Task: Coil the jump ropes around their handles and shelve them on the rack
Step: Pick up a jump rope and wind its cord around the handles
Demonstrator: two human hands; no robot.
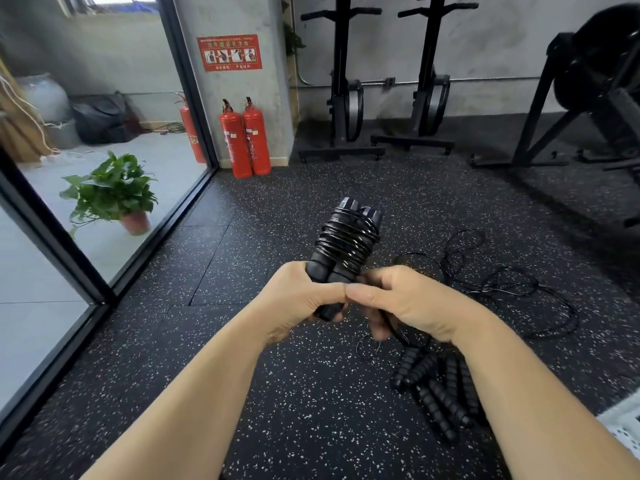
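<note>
The left hand (304,299) grips the lower end of the paired handles (329,271). The right hand (401,303), touching it, curls round the tail of the cord (346,237) wound over their upper half, so this rope appears nearly coiled. Below and right of the handles, loose jump ropes (440,386) lie uncoiled on the floor (242,375), so further coiling and all shelving remain; farther right, a white perforated container (623,420) shows only a corner, contents indeterminable.

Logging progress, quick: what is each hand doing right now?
Left hand: grips the rope-wound handles.
Right hand: fingers curled round the rope beside the handles.
</note>
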